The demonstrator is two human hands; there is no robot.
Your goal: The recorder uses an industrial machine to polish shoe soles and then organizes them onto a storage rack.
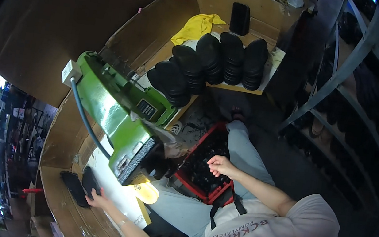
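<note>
At the lower left, my left hand (pixel 99 199) closes its thumb and fingers around the near end of a black shoe sole (pixel 90 180). Another black sole (pixel 74 188) lies right beside it, against the cardboard. My right hand (pixel 222 166) hovers over a red crate (pixel 208 200) of dark scraps, its fingers curled with nothing visible in them. Between my arms and the far stacks stands a green machine (pixel 111 110) with a dark head, and a yellow light glows below that head. Several stacks of black soles (pixel 211 57) stand on the table beyond it.
A cardboard surround (pixel 150 33) walls in the table. On its far part lie a yellow cloth (pixel 196 28) and an upright black block (pixel 240 18). A grey cable (pixel 86 117) runs along the machine. Metal racks (pixel 341 73) with dark items stand to the right.
</note>
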